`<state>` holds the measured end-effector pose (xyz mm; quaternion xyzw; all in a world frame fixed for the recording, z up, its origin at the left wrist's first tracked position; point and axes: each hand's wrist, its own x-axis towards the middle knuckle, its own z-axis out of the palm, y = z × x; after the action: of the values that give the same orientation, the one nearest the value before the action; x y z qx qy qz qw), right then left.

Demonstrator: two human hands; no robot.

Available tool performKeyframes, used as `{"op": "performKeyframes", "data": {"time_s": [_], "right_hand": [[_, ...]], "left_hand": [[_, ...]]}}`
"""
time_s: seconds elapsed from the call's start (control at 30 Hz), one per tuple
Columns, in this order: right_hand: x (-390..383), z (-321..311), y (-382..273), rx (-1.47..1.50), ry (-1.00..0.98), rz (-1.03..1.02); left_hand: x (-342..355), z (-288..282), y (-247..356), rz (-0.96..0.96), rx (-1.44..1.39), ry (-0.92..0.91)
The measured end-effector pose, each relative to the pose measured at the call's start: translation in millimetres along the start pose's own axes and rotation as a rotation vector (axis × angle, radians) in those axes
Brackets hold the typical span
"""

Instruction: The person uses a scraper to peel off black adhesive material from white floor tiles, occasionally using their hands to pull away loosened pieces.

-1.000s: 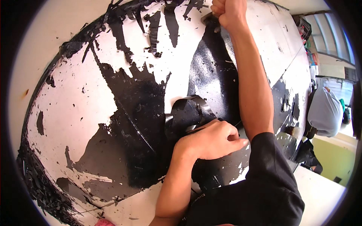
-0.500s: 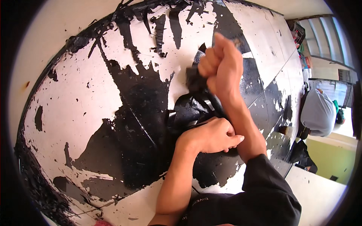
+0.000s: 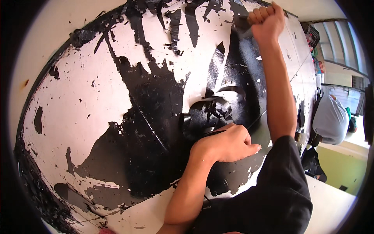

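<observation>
My right hand [image 3: 268, 21] reaches to the top, fingers wrapped round a dark scraper [image 3: 242, 24] on the black coating [image 3: 243, 66] of a white surface [image 3: 66, 105]. My left hand [image 3: 228, 142] rests lower, fingers curled under and partly hidden, beside loose curled black strips [image 3: 210, 113]; what it holds, if anything, I cannot make out. The coating is torn into ragged patches, with bare white showing between them.
A dark shredded edge [image 3: 35, 179] curves round the left and top. At the far right a person in grey [image 3: 330, 119] bends over, near dark bags [image 3: 311, 160], assorted items [image 3: 311, 37] and a pale green wall [image 3: 339, 167].
My right hand came down to the middle half a second ago and is back up at the top now. The loose black strips have shifted and curled. My left hand has barely moved.
</observation>
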<state>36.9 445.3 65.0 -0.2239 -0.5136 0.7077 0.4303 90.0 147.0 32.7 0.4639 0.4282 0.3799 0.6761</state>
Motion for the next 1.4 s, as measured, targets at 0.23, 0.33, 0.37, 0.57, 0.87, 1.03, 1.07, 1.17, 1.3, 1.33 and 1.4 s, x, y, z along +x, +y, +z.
{"op": "performKeyframes", "data": {"time_s": [0.23,0.33,0.37,0.57,0.87,1.03,1.07,1.17,1.3,1.33,1.4], "right_hand": [[-48,36,30,-0.011,-0.049,0.174],[-108,61,20,-0.105,-0.156,0.107],[-126,67,15,-0.137,-0.121,0.153],[-194,74,5,-0.056,-0.140,0.460],[-117,53,0,-0.008,-0.085,0.024],[-48,20,25,0.346,-0.358,0.222],[-52,21,25,0.171,-0.192,0.163],[-100,50,28,-0.034,-0.074,0.244],[-161,75,9,-0.206,-0.116,0.257],[-176,76,13,-0.208,-0.111,0.395],[-207,74,14,-0.253,-0.195,0.554]], "left_hand": [[-5,-1,-6,-0.031,-0.023,0.037],[-5,-5,2,-0.057,-0.023,-0.013],[-3,-5,3,-0.050,-0.038,-0.027],[-3,1,-4,-0.063,-0.036,-0.037],[-7,-2,2,-0.104,0.004,0.038],[-8,-5,9,-0.126,-0.016,-0.029],[-8,-4,9,-0.132,-0.021,-0.030],[-12,-3,6,-0.165,0.010,0.047],[-7,-2,5,-0.125,0.017,0.000],[-7,-1,0,-0.096,0.023,0.038],[-7,-5,4,-0.131,0.047,-0.054]]}}
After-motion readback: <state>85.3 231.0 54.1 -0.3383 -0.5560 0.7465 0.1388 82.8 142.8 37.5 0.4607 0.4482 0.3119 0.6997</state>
